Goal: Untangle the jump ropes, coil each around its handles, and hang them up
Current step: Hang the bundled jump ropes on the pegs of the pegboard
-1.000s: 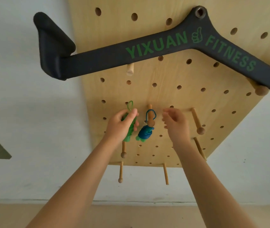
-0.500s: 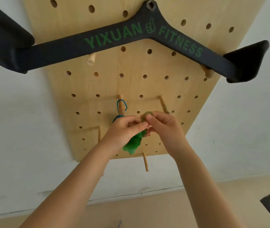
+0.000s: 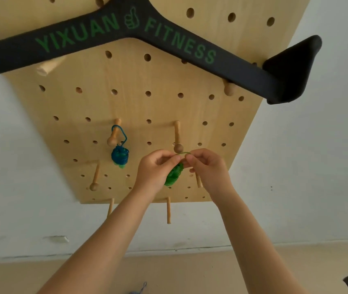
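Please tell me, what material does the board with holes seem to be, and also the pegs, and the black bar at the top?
The pegboard looks like pale plywood or laminated wood: faint straight grain, matte surface. The pegs seem to be turned bare wood, same light tone, rounded knob ends. The black bar looks covered with matte rubber or foam, with green printed letters; its core cannot be seen.

2 bare forearms reach up from the bottom edge, with no sleeves, watch, rings or gloves on them. The left hand (image 3: 155,168) and right hand (image 3: 208,166) show short, unpainted nails on their fingers.
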### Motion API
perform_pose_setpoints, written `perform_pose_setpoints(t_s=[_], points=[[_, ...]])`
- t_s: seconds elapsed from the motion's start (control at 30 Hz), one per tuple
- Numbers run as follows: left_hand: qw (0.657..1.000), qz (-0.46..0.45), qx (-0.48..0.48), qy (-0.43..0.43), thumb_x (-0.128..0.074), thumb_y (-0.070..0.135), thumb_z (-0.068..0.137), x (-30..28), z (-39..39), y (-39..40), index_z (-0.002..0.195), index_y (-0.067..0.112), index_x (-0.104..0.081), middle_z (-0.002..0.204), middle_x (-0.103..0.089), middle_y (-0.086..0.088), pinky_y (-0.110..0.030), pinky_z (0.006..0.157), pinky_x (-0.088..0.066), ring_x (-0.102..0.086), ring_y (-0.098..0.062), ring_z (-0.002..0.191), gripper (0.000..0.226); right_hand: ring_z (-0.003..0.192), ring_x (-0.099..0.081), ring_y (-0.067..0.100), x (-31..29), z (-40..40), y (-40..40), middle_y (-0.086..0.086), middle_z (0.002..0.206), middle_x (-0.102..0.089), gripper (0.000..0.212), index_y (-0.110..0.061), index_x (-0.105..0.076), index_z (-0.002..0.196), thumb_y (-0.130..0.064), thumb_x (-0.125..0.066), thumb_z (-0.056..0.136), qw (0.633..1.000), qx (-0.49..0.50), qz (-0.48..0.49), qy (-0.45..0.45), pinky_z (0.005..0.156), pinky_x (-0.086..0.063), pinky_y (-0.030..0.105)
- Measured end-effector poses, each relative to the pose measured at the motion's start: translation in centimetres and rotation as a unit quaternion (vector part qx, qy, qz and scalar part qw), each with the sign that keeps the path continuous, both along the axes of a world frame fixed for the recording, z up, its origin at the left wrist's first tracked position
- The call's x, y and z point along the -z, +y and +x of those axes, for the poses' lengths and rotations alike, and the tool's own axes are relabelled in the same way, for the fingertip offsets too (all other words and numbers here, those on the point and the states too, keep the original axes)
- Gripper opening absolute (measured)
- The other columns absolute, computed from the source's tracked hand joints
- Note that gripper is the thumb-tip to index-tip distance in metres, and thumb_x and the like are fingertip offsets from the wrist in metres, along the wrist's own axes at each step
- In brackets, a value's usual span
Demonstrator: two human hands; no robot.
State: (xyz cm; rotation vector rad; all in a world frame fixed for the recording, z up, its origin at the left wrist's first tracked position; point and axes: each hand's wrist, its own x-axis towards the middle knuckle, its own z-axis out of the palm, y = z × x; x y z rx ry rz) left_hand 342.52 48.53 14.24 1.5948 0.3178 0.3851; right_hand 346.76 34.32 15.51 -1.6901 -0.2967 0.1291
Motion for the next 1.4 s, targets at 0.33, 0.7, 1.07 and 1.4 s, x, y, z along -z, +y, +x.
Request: perform_pose_setpoints(t_s=[0.33, 0.7, 1.07, 1.4], points=[[0.994, -0.010, -0.106, -0.021, -0.071, 0.023, 0.090, -0.2, 1.7, -0.6, 0.087, 0.023, -0.071, 0.082, -0.071, 0.008, -0.008, 0.062, -0.045, -0.064, 0.001, 0.076, 0.003, 0.075, -0.070, 0.018, 0.9, 3.6, 1.1, 0.004, 0.079, -0.073, 0.007, -0.012, -0.070, 0.089, -0.013, -0.064, 0.093, 0.998, -0.019, -0.004, -0.068, 0.071, -0.058, 0.031], [1.000, 0.012, -0.022, 0.011, -0.069, 0.020, 0.091, 0.4, 2.6, 1.4, 0.092, 0.026, -0.071, 0.089, -0.073, 0.009, -0.014, 0.073, -0.048, -0.067, -0.001, 0.086, 0.006, 0.090, -0.071, 0.026, 1.7, 5.6, 0.9, 0.015, 0.094, -0.074, 0.012, -0.004, -0.068, 0.100, -0.010, -0.059, 0.096, 0.989, -0.111, 0.091, 0.040, 0.084, -0.058, 0.035], [0.999, 0.002, -0.006, 0.045, -0.069, 0.026, 0.091, -0.8, 6.4, 2.7, 0.098, 0.028, -0.074, 0.098, -0.075, 0.007, -0.028, 0.086, -0.050, -0.068, -0.012, 0.101, 0.008, 0.088, -0.072, 0.028, 0.5, 8.8, 2.6, 0.012, 0.092, -0.075, 0.011, -0.005, -0.070, 0.100, -0.012, -0.064, 0.094, 0.993, -0.073, 0.085, 0.036, 0.085, -0.058, 0.040], [0.999, 0.009, -0.016, 0.027, -0.071, 0.023, 0.090, -0.4, 7.0, 3.0, 0.084, 0.036, -0.076, 0.096, -0.076, 0.004, -0.042, 0.097, -0.053, -0.069, -0.019, 0.101, 0.015, 0.088, -0.071, 0.029, 0.6, 9.3, 2.7, 0.013, 0.092, -0.076, 0.009, -0.006, -0.071, 0.098, -0.012, -0.067, 0.092, 0.993, -0.069, 0.094, 0.024, 0.082, -0.059, 0.037]])
